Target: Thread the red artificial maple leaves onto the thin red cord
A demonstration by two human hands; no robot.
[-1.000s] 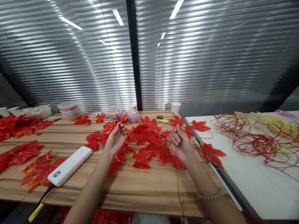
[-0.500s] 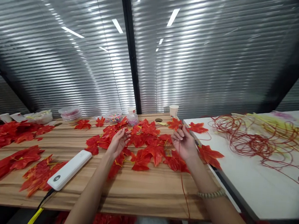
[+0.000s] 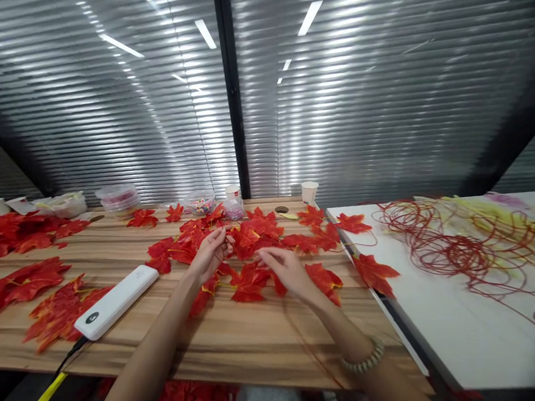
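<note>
My left hand (image 3: 211, 254) is raised over the middle of the wooden table, fingertips pinched together; whatever small thing is between them is too small to make out. To its right, my right hand (image 3: 287, 272) points leftward with thumb and fingers closed. A thin red cord (image 3: 306, 344), blurred, trails from beneath the right hand toward the table's front edge. Under and around both hands lies a loose pile of red maple leaves (image 3: 248, 281), made of fabric or plastic, with yellow veins. A single maple leaf (image 3: 375, 274) lies across the gap to the right.
A white power bank (image 3: 116, 303) with a cable lies at left beside more leaves (image 3: 55, 314). Bead tubs (image 3: 201, 203) and a paper cup (image 3: 309, 192) stand at the back. On the white table (image 3: 441, 335) at right sits a tangled red cord heap (image 3: 465, 254).
My right hand has swung left and slightly down, closer to the left hand, bringing the cord along. My left hand has stayed nearly in place, still pinched. The view has shifted slightly.
</note>
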